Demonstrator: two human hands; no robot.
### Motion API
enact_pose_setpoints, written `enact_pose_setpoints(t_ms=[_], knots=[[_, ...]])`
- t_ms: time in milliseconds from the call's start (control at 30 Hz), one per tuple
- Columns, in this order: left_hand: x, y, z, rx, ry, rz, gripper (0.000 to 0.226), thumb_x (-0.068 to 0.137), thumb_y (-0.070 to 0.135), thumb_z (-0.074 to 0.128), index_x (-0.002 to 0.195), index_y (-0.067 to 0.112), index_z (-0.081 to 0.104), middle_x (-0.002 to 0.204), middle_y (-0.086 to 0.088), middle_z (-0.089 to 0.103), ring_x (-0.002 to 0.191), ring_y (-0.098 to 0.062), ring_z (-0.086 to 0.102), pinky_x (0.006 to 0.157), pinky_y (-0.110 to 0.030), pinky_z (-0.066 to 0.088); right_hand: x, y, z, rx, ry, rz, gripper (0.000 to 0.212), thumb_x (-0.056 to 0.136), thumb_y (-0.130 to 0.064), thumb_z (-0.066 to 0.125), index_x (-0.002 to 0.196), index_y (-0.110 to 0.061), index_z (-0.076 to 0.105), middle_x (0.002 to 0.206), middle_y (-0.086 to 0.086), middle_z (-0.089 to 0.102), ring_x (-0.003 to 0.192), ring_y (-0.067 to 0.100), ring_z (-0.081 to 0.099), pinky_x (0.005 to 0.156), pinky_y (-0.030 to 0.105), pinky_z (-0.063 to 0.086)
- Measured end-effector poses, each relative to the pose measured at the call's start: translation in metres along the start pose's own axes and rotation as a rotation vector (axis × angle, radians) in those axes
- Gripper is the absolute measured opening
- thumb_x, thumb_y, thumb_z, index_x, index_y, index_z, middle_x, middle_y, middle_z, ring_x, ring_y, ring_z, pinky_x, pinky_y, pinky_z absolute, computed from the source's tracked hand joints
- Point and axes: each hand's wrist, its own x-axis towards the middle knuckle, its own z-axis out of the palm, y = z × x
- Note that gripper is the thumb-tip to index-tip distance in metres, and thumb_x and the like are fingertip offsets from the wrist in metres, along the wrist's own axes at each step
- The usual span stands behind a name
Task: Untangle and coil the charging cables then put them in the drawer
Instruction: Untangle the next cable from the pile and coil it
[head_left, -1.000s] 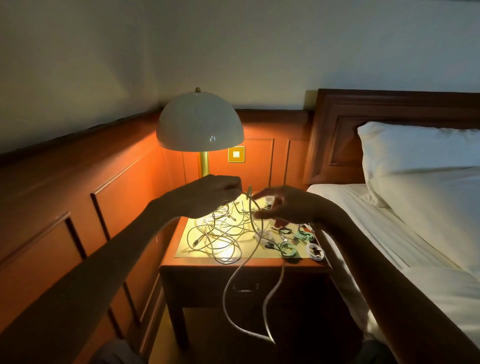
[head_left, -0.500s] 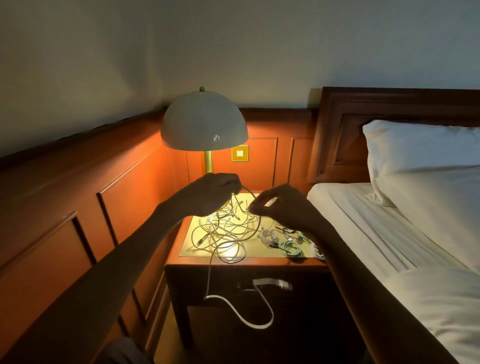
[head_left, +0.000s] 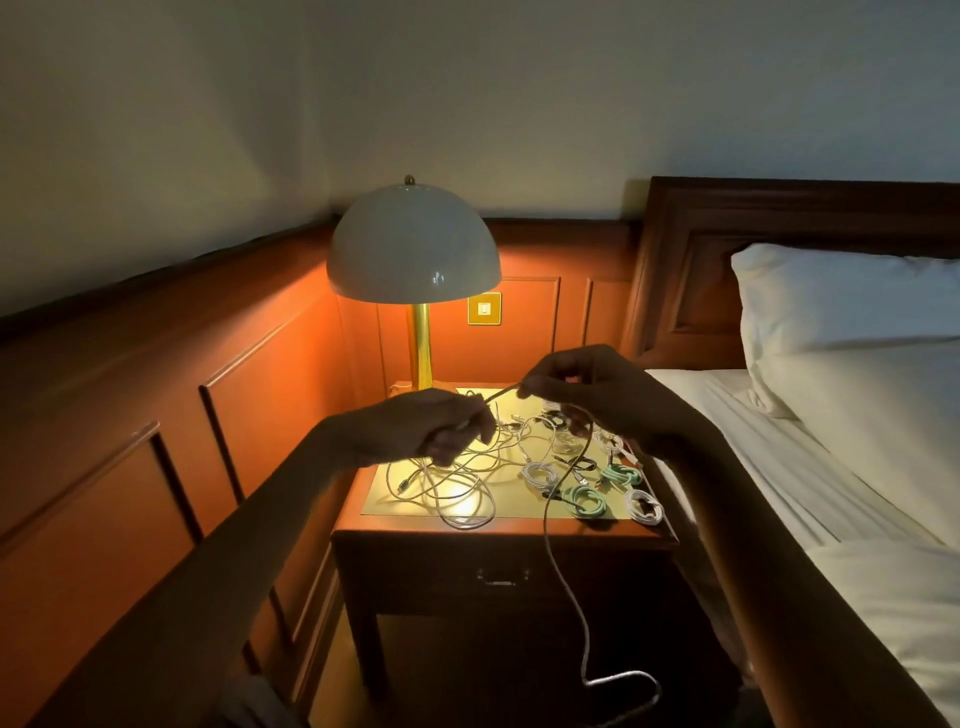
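Now that its earlier loop is gone, cable (head_left: 502, 393) runs taut between pinching left hand (head_left: 434, 432) and pinching right hand (head_left: 589, 397), tail dangling before nightstand (head_left: 415, 571).

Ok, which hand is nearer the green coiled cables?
Right. The right hand hovers just behind the green coiled cables; the left hand is farther off, over the tangled white cables. Both pinch one loose cable.

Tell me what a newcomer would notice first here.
The lit dome lamp at the back of the nightstand glows over a loose tangle of cables on its left side. The left hand and right hand hold a white cable stretched between them, its tail hanging past the drawer.
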Motion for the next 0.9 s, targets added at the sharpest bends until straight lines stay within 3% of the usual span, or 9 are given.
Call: enact_pose_setpoints(t_ms=[100, 300, 367, 433, 533, 633, 733, 833, 900], knots=[[-0.004, 0.009, 0.015, -0.117, -0.093, 0.088, 0.032, 0.098, 0.037, 0.055, 0.102, 0.008, 0.067, 0.073, -0.003, 0.063, 0.066, -0.015, 0.058, 0.066, -0.028, 0.049, 0.010, -0.003, 0.003, -0.148, 0.201, -0.163, 0.013, 0.096, -0.020, 0.064, 0.092, -0.026, 0.075, 0.082, -0.016, 0.071, 0.068, -0.003, 0.062, 0.060, 0.009, 0.045], [0.027, 0.031, 0.033, -0.590, 0.364, 0.404, 0.033, 0.097, 0.020, 0.047, 0.115, 0.003, 0.068, 0.114, -0.011, 0.073, 0.106, -0.020, 0.071, 0.083, -0.027, 0.058, 0.003, 0.025, 0.066, 0.284, 0.246, 0.063, 0.024, 0.102, -0.031, 0.055, 0.087, -0.033, 0.073, 0.060, 0.000, 0.044, 0.046, 0.010, 0.035, 0.045, 0.025, 0.028], [0.040, 0.021, 0.026, -0.360, 0.524, 0.404, 0.032, 0.102, 0.017, 0.047, 0.125, -0.002, 0.059, 0.121, -0.013, 0.070, 0.114, -0.022, 0.067, 0.096, -0.032, 0.055, -0.004, 0.032, 0.079, 0.161, 0.228, 0.103, 0.021, 0.103, -0.030, 0.054, 0.104, -0.029, 0.075, 0.060, 0.000, 0.048, 0.043, 0.007, 0.040, 0.045, 0.024, 0.034], [0.044, 0.004, 0.019, 0.195, 0.673, 0.401, 0.029, 0.105, 0.015, 0.046, 0.126, 0.001, 0.061, 0.120, -0.008, 0.070, 0.113, -0.016, 0.067, 0.100, -0.038, 0.053, -0.007, 0.033, 0.076, -0.242, 0.186, 0.084, 0.022, 0.101, -0.028, 0.057, 0.112, -0.021, 0.074, 0.066, -0.008, 0.063, 0.051, 0.000, 0.054, 0.060, 0.024, 0.046], [0.040, -0.012, 0.012, 0.683, 0.526, 0.324, 0.026, 0.106, 0.019, 0.044, 0.116, 0.011, 0.067, 0.105, 0.002, 0.073, 0.098, -0.008, 0.070, 0.091, -0.039, 0.057, -0.002, 0.018, 0.045, -0.633, 0.195, 0.039, 0.022, 0.096, -0.034, 0.065, 0.107, -0.020, 0.077, 0.088, -0.001, 0.074, 0.068, 0.004, 0.061, 0.078, 0.030, 0.053], [0.028, -0.008, 0.023, 0.362, 0.114, 0.216, 0.036, 0.107, 0.019, 0.035, 0.098, 0.016, 0.070, 0.087, -0.010, 0.069, 0.078, -0.016, 0.067, 0.076, -0.030, 0.055, 0.004, -0.005, 0.004, -0.600, 0.117, -0.080, 0.015, 0.085, -0.041, 0.074, 0.090, -0.027, 0.077, 0.075, -0.007, 0.074, 0.062, 0.007, 0.065, 0.070, 0.032, 0.057], [0.013, 0.001, 0.030, -0.178, -0.101, 0.212, 0.045, 0.107, 0.020, 0.028, 0.092, 0.010, 0.069, 0.071, -0.007, 0.062, 0.066, -0.015, 0.056, 0.068, -0.026, 0.047, 0.005, -0.006, -0.006, -0.144, 0.099, -0.122, 0.010, 0.079, -0.039, 0.075, 0.082, -0.029, 0.078, 0.070, 0.002, 0.072, 0.052, 0.025, 0.058, 0.053, 0.028, 0.046], [0.009, 0.007, 0.030, -0.706, -0.052, 0.204, 0.037, 0.103, 0.017, 0.034, 0.092, 0.001, 0.066, 0.070, -0.005, 0.060, 0.064, -0.013, 0.057, 0.063, -0.025, 0.050, 0.006, 0.017, 0.024, 0.225, 0.236, -0.024, 0.011, 0.083, -0.032, 0.071, 0.086, -0.023, 0.078, 0.066, 0.002, 0.066, 0.046, 0.018, 0.035, 0.043, 0.025, 0.026], [0.013, 0.008, 0.035, -1.038, 0.131, 0.272, 0.024, 0.098, 0.014, 0.049, 0.097, -0.003, 0.066, 0.082, -0.010, 0.068, 0.073, -0.015, 0.068, 0.066, -0.026, 0.057, 0.003, 0.033, 0.055, 0.364, 0.308, 0.082, 0.013, 0.091, -0.029, 0.067, 0.087, -0.023, 0.077, 0.064, -0.001, 0.062, 0.048, 0.017, 0.032, 0.044, 0.026, 0.023]])
